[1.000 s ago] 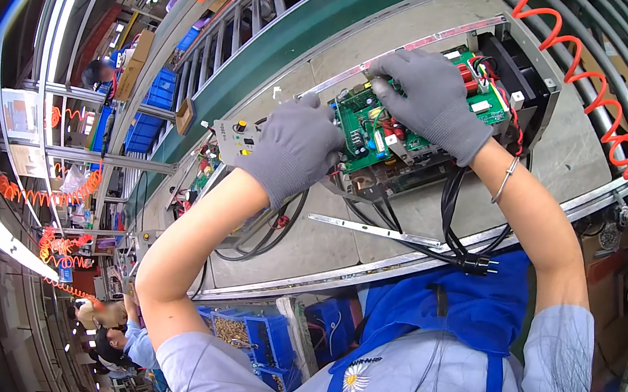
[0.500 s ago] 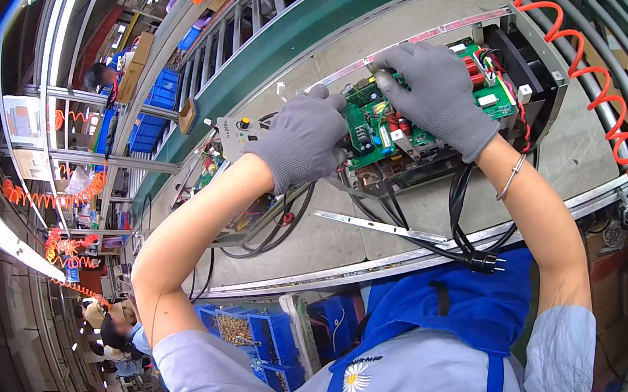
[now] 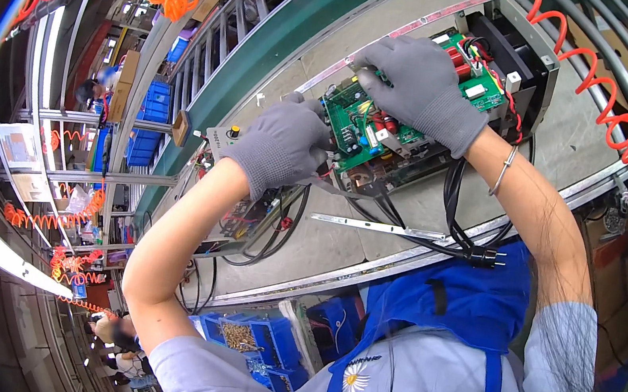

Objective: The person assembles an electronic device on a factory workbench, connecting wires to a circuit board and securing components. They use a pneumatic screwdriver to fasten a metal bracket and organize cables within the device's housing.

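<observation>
Both my hands wear grey knit gloves and work at an open electrical unit with a green circuit board (image 3: 348,135). My left hand (image 3: 282,147) is at the board's left end, fingers curled; what they grip is hidden. Over the board reaches my right hand (image 3: 424,87), its thumb and forefinger bent together beside a long metal rail (image 3: 427,21) along the unit's far side. Whatever lies between those fingertips is too small to make out. A grey panel with a yellow knob (image 3: 234,132) is just left of my left hand.
Black cables run to a power plug (image 3: 487,257) near the bench's front edge. A thin metal strip (image 3: 362,224) lies before the unit. Blue bins (image 3: 250,339) of small parts sit below the bench. Red coiled hoses (image 3: 611,109) hang at right, beside rollers.
The view has shifted slightly, so the unit and both hands appear a little farther left. My left hand has turned slightly; both hands stay at the unit.
</observation>
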Demonstrator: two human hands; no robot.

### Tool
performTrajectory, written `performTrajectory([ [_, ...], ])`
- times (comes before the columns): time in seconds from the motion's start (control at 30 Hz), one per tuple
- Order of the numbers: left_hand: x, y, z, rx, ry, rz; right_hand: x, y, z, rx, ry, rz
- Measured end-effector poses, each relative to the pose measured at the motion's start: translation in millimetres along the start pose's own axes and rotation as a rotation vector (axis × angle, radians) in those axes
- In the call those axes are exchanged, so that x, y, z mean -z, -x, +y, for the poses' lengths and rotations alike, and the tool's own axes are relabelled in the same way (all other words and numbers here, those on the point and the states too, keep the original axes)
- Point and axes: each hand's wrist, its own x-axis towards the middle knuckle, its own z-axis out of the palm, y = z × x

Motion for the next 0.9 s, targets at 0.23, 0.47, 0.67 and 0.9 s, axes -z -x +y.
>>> performTrajectory([
  [0.23,-3,-2,5,0.001,-0.096,0.043,0,0,-2,0.004,0.002,0.011],
  [0.47,-17,0,18,0.149,0.07,0.121,-3,0,-3,0.022,0.011,0.021],
  [0.67,-33,1,17,0.173,0.107,0.183,-11,1,2,0.076,-0.011,0.084],
  [0.9,12,28,1,0.105,0.192,0.461,-10,3,2,0.079,-0.093,0.114],
])
